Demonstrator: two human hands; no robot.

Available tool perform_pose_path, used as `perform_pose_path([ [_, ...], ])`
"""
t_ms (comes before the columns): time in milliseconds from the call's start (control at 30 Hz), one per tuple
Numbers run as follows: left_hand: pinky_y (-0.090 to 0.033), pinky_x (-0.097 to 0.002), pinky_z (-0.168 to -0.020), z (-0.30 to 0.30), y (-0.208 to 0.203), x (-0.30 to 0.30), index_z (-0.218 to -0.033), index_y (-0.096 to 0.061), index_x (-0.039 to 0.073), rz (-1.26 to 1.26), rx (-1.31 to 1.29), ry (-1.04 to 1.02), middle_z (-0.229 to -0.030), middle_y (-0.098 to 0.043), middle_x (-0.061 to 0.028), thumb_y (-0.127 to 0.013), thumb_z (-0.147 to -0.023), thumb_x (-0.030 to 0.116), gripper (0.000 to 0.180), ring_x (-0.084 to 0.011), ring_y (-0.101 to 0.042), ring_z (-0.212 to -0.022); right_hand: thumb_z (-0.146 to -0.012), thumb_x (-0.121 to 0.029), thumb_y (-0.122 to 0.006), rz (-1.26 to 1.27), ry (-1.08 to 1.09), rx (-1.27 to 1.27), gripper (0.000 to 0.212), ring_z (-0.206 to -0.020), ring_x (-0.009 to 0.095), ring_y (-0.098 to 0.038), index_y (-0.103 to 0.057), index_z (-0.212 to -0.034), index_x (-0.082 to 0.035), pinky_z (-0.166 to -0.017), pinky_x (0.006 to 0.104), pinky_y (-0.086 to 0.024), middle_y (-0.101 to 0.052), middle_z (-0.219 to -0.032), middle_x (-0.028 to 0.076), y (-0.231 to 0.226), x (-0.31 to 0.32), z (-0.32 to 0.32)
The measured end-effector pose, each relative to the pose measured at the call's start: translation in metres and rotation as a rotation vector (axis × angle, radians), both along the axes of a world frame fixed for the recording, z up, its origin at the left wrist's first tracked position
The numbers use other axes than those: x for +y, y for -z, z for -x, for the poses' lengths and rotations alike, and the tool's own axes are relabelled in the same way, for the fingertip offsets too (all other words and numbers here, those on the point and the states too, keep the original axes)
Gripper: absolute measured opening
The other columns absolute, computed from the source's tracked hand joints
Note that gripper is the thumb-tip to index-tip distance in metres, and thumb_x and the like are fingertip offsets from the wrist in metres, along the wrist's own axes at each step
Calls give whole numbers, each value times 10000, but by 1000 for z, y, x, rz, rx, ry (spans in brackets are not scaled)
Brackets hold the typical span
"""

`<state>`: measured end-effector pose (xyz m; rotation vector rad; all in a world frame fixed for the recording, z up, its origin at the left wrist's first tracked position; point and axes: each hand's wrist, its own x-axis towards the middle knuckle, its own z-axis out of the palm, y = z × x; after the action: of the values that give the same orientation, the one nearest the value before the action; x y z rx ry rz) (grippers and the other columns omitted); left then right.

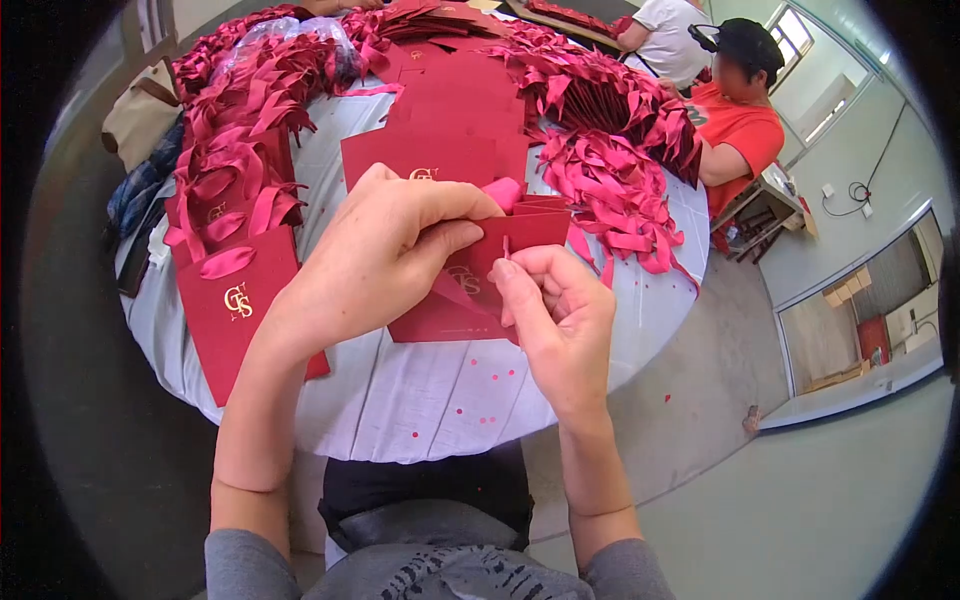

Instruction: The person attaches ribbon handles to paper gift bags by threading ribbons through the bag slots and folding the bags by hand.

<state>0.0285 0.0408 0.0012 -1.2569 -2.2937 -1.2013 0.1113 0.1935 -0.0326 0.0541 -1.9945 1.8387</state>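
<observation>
Just above the table's near part, a dark red paper gift bag (420, 326) with gold print hangs between my hands. My left hand (365, 255) is closed on its upper edge, thumb in front and fingers behind. With thumb and forefinger, my right hand (560, 320) pinches the end of a pink ribbon (505, 243) at the front panel near the top edge. A loop of the ribbon shows behind the bag's top, beside my left fingertips. Directly behind lies a flat red bag (375, 158), partly covered by my left hand.
Ribboned red bags (235, 310) overlap along the left of the white-covered round table (350, 410). Piles of pink ribbons (620, 200) and stacked bags fill the right and far side. Small red paper dots lie near the front edge. A person in an orange shirt (745, 135) sits at right.
</observation>
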Motion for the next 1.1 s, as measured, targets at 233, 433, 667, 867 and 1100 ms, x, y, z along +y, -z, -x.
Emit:
perform_pose_path([
  [233, -325, -283, -741, -3, 0, 0, -1025, -672, 47, 43, -37, -8, -801, -639, -57, -612, -835, 19, 201, -157, -430, -695, -890, -33, -615, -59, 7, -20, 82, -670, 29, -536, -601, -839, 29, -604, 198, -433, -612, -710, 5, -2, 4, 1],
  [433, -352, -321, -732, -1, 0, -1, -1010, -674, 60, 25, 16, -3, -846, -659, -110, -582, -859, 48, 177, -242, -547, -720, -900, -61, -608, -30, -19, -57, 112, -648, 31, -517, -594, -843, 35, -581, 206, -421, -599, -688, 7, -5, 6, 1],
  [667, -354, -313, -747, -2, -1, -2, -1017, -673, 61, 16, -6, 3, -834, -652, -102, -576, -863, 44, 183, -243, -519, -715, -913, -61, -576, -125, 31, -5, 113, -597, 21, -475, -583, -831, 16, -508, 227, -387, -549, -638, -11, -2, 4, 2],
  [867, -354, -310, -752, -1, -1, -2, -1024, -672, 61, 39, -23, 27, -848, -653, -99, -575, -864, 41, 188, -235, -512, -721, -883, -43, -593, -221, 136, 101, 97, -525, 73, -497, -566, -803, 5, -479, 267, -398, -546, -605, 47, 6, 0, 6],
  [1100, -362, -289, -763, -2, -5, -5, -1060, -667, 42, 84, -56, 36, -900, -652, -58, -568, -867, -9, 223, -172, -472, -786, -845, -33, -612, -365, 281, 177, 115, -491, 253, -543, -538, -762, -5, -486, 341, -422, -559, -621, 140, 6, -7, 6],
])
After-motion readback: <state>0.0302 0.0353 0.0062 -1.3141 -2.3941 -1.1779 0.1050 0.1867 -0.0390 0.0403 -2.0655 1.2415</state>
